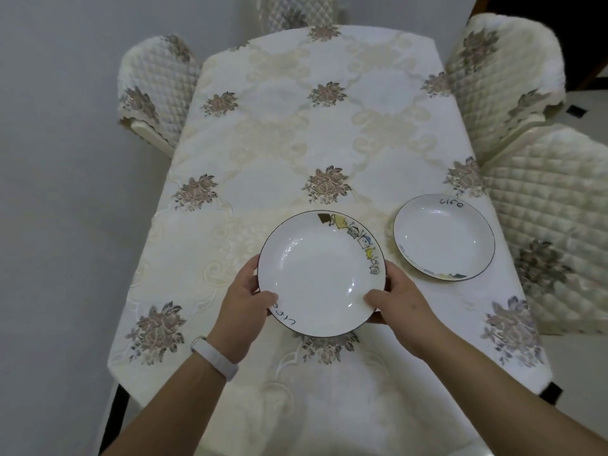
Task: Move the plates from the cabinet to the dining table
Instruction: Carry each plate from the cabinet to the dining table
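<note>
While the head view looks down on the near end of the table (296, 133), a person holds a white plate (320, 274) over it between both hands. The left hand (245, 299) takes the plate's left rim. Its thumb lies on top beside the handwritten word "life", and its other fingers are hidden beneath, so its grip is clamped on the rim. The right hand (399, 302) has the same grip on the right rim, thumb on top and fingers curled under. The plate has a thin dark edge and a row of small cartoon figures along its upper right rim. Whether its base touches the cloth or hangs just above it cannot be told.

A second plate (444, 238) lies flat on the table to the right, near the table's right edge and apart from the held one. It has "life" written on its far rim.

A cream tablecloth (273, 179) with flower clusters covers the table. A white wristband (214, 357) circles the left wrist. Quilted chairs stand around the table: one on the left (154, 90), two on the right (500, 77) (552, 232) and one at the far end (283, 11).
</note>
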